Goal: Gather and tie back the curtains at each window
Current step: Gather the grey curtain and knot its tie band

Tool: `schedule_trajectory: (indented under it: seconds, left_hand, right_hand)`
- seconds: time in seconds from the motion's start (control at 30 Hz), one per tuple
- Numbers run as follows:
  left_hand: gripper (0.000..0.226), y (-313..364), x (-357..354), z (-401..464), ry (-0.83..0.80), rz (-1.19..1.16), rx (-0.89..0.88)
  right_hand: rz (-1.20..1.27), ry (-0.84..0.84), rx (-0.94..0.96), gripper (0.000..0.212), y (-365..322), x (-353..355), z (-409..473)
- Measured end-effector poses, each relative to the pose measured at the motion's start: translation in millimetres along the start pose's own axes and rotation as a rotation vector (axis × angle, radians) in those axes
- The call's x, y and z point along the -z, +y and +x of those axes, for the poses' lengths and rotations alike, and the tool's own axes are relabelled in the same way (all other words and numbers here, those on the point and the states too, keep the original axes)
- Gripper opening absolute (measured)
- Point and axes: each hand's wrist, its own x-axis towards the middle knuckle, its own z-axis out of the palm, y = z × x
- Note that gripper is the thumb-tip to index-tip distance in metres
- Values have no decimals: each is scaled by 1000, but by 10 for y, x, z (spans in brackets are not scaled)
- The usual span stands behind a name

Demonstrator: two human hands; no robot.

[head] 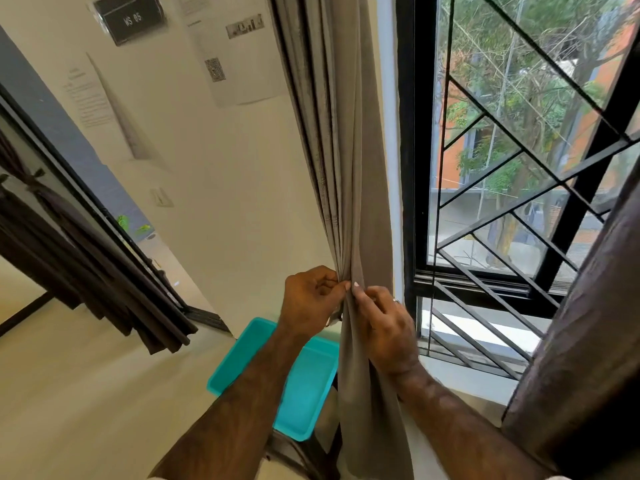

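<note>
A dark sign [133,18] high on the white wall [221,188] reads "WS 05" in pale letters. Beside it hang printed paper sheets [239,60], one with a QR code [215,69]; their small text is too blurred to read. A further sheet [91,98] is taped lower on the wall to the left.

The grey curtain [346,168] hangs gathered into narrow folds just left of the window [519,150], whose black frame carries a diagonal metal grille. Both hands meet at the bunched part of the cloth. The left hand [308,299] has its fingers curled round the folds from the left, thumb against the fabric. The right hand [384,327] pinches the same bunch from the right with thumb and forefinger, a ring [397,301] on one finger. Below the hands the curtain falls straight down.

A turquoise tray [304,386] sits below the left forearm, just left of the curtain; the part in view holds nothing. What carries it cannot be told. A dark brown curtain [588,341] fills the right edge, and another dark curtain [86,258] hangs at the left by a doorway.
</note>
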Motion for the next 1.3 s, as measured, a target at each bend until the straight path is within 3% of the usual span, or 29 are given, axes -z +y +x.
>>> schedule_trajectory:
  seconds: [0.17,0.3,0.37,0.43,0.5,0.57,0.6,0.7,0.8,0.87,1.0,1.17,1.3]
  left_hand:
    - [19,-34,61,16,-42,-55,-59]
    - [23,-56,114,85,-41,-44,-73]
    - [19,-83,137,127,-22,-78,-61]
    - [20,-112,160,148,-23,-85,-39]
    - [24,-145,193,154,-45,-71,-22]
    - [29,-190,221,169,-78,-57,-11]
    - [31,-215,227,183,-80,-45,-5]
    - [33,-253,184,223,5,-36,35]
    - [33,-216,108,253,100,-14,27]
    - [34,-172,72,249,102,-27,-4]
    - [31,-141,38,167,2,-113,-61]
    - [27,-171,74,85,-29,-189,-62]
    - [29,-181,128,84,-19,-89,-50]
  right_hand:
    - [-13,-70,111,64,-30,-13,-1]
    - [-87,-221,308,45,-9,52,9]
    - [23,-246,153,33,80,66,4]
    - [202,-89,-228,21,212,63,63]
    - [358,39,-538,40,349,79,251]
    - [474,-9,-629,52,492,106,468]
    - [495,-63,-634,46,520,123,564]
    - [447,-58,-592,9,428,127,653]
    - [369,110,-449,9,204,88,475]
    - [317,144,-333,12,95,34,291]
    - [152,12,-147,44,-16,-92,114]
    - [135,-22,-88,44,-50,-117,136]
    - [103,-72,21,55,-109,-154,25]
